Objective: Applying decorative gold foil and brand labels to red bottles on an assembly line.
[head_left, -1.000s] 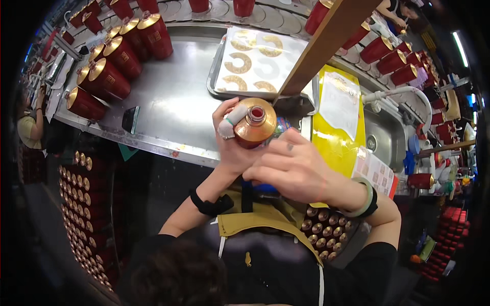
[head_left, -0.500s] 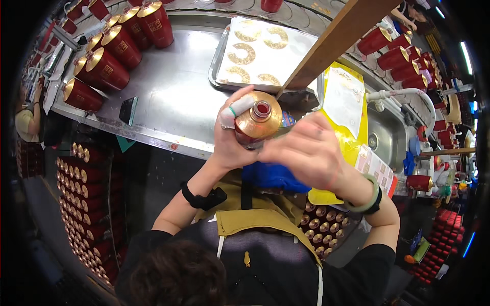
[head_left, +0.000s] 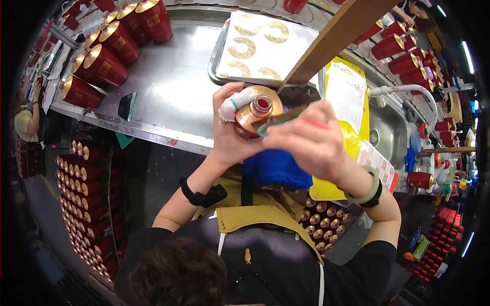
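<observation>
My left hand (head_left: pixel 229 137), its thumb wrapped in white tape, is closed around a red bottle (head_left: pixel 247 117) with a gold shoulder. The bottle leans so that its open mouth points up toward me. My right hand (head_left: pixel 309 143), smeared a little by motion, pinches a thin, flat, greenish see-through piece (head_left: pixel 287 118) like a scraper. The tip of that piece lies against or just over the gold shoulder; I cannot tell which. Beyond the bottle, gold C-shaped stickers (head_left: pixel 241 48) sit on a white sheet (head_left: pixel 301 42).
The sheet lies on a metal tray (head_left: pixel 218 71) on the steel table (head_left: pixel 173 66). Red bottles (head_left: pixel 104 66) stand at the left. A wooden post (head_left: pixel 332 38) slants close beyond my right hand. Yellow board (head_left: pixel 326 189), sink (head_left: pixel 390 122) and faucet (head_left: pixel 408 92) lie right.
My right hand has shifted slightly, and the greenish flat piece in it now shows beside the bottle's shoulder. The left hand keeps its hold on the bottle.
</observation>
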{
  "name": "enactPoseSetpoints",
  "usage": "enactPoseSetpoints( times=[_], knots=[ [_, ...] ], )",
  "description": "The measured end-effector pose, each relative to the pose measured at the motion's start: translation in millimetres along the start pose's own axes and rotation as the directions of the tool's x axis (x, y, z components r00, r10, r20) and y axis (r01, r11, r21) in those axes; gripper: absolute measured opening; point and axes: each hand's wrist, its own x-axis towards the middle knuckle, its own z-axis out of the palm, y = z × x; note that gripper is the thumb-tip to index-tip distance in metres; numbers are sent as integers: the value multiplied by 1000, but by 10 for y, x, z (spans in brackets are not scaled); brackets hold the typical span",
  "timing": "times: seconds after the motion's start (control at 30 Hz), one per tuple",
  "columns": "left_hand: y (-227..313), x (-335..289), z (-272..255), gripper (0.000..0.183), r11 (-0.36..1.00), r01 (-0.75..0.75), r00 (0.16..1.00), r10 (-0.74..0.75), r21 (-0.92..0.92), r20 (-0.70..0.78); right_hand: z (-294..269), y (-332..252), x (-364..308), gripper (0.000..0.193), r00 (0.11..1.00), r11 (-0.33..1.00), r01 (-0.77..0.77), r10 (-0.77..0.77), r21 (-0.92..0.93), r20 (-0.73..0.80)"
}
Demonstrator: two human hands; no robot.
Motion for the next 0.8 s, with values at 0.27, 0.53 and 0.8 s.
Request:
enactPoseSetpoints(
  times=[0.27, 0.53, 0.8],
  knots=[
    [53, 49, -106, 83, 997, 68, 996, -65, -35, 64, 26, 16, -18, 19, 999, 999, -31, 32, 15, -39],
    [23, 28, -29, 84, 998, 58, 998, -59, -11, -24, 26, 81, 46, 19, 999, 999, -30, 31, 41, -30],
    [93, 87, -115, 86, 987, 76, 992, -60, -145, 111, 20, 83, 23, 16, 999, 1000, -20, 21, 12, -43]
  ],
)
